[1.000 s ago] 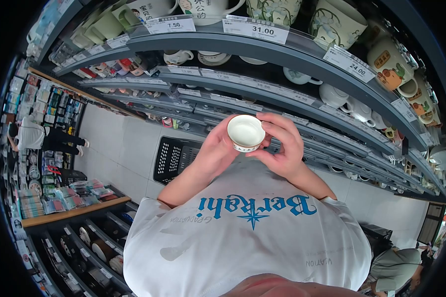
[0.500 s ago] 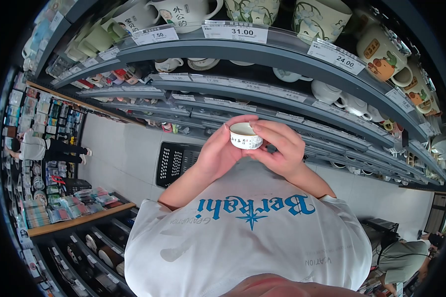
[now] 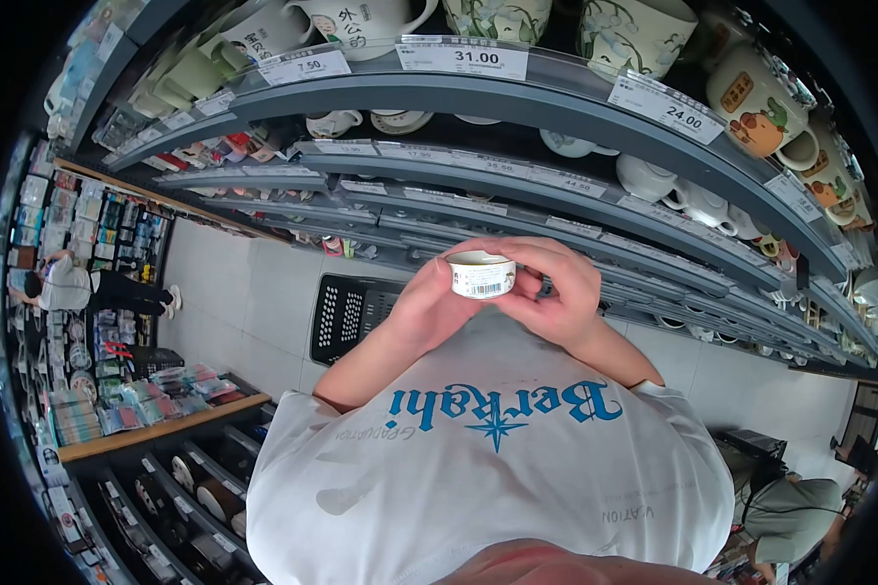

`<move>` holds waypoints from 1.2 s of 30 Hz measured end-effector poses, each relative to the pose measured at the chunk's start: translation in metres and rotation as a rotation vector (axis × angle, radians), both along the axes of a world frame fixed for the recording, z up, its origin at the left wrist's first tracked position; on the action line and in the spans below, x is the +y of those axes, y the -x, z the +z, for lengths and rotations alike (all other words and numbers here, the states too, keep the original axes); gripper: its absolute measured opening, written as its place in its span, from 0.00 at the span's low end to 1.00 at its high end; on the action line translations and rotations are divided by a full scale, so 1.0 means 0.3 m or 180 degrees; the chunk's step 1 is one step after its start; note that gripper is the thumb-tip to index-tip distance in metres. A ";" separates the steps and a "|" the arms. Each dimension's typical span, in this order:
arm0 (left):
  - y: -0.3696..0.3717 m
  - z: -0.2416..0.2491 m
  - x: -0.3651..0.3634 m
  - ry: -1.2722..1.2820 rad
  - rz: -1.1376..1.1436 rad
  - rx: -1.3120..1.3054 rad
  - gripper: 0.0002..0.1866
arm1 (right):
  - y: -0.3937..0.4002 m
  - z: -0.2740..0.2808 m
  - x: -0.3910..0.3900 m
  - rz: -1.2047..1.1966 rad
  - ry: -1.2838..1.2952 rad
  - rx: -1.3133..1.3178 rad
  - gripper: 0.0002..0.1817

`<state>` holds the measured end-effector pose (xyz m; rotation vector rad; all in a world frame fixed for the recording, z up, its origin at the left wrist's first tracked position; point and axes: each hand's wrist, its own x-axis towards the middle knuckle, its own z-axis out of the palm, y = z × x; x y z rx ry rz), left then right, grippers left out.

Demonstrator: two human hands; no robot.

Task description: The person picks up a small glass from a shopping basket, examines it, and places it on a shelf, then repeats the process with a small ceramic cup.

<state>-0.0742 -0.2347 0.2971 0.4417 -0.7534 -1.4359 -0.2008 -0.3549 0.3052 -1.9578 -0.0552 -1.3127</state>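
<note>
A small white cup (image 3: 482,277) with a barcode label facing the camera is held between both hands in front of the chest. My left hand and my right hand wrap round its two sides. The hand at the picture's left (image 3: 435,304) has its fingers behind the cup. At the picture's right, the other hand (image 3: 556,285) grips the rim with fingertips and has its thumb near the base. The cup's opening faces up and away.
Shelves (image 3: 380,102) of mugs, teapots and price tags curve across the top and right. A black basket (image 3: 337,317) stands on the floor behind the forearm. A person (image 3: 63,285) is at the far left, another person (image 3: 800,507) at the lower right.
The cup has been turned, so its barcode label now faces the camera instead of the printed characters. Its opening shows less, and the fingers have shifted slightly around it.
</note>
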 end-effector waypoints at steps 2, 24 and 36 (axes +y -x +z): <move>0.006 0.021 0.008 -0.0179 0.0069 0.0020 0.37 | 0.003 -0.002 -0.002 -0.0017 0.0177 -0.0038 0.24; 0.021 0.049 -0.002 -0.0573 0.0449 -0.0606 0.51 | 0.020 0.006 0.020 -0.0115 -0.0030 0.0433 0.27; 0.020 0.039 -0.005 -0.0566 0.0961 -0.1172 0.45 | 0.012 0.007 0.025 -0.0090 -0.0176 0.0503 0.27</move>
